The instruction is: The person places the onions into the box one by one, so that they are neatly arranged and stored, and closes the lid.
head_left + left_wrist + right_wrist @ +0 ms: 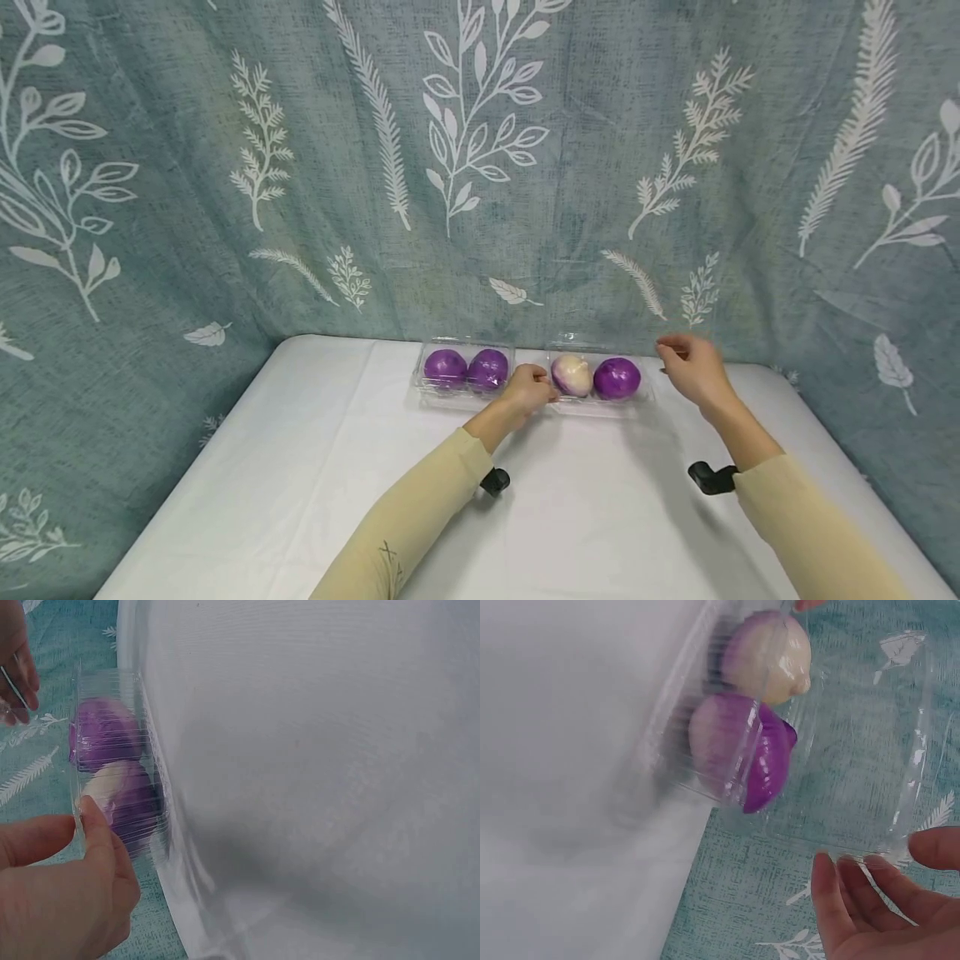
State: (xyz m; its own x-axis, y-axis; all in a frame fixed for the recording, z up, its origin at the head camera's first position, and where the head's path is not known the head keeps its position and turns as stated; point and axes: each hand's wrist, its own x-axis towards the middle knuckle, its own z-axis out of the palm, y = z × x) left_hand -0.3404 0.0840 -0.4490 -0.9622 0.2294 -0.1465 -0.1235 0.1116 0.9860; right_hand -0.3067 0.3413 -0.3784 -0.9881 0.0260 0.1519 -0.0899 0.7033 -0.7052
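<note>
A clear plastic clamshell container [592,408] stands at the table's back edge with its lid [862,765] raised. Inside lie a glossy purple round vegetable [617,379] and a cream-and-purple one [572,375], like onions or turnips; their exact kind is unclear. My left hand [527,388] pinches the container's left end between thumb and index finger, as the left wrist view [67,892] shows. To the right, my right hand [693,367] holds the edge of the lifted lid between thumb and fingers. Reflections make the lid's outline faint in the head view.
A second clear container [457,402] with two purple round vegetables [446,368] sits just left of my left hand. White cloth covers the table [600,517]. Behind its back edge hangs a green leaf-patterned curtain [540,208].
</note>
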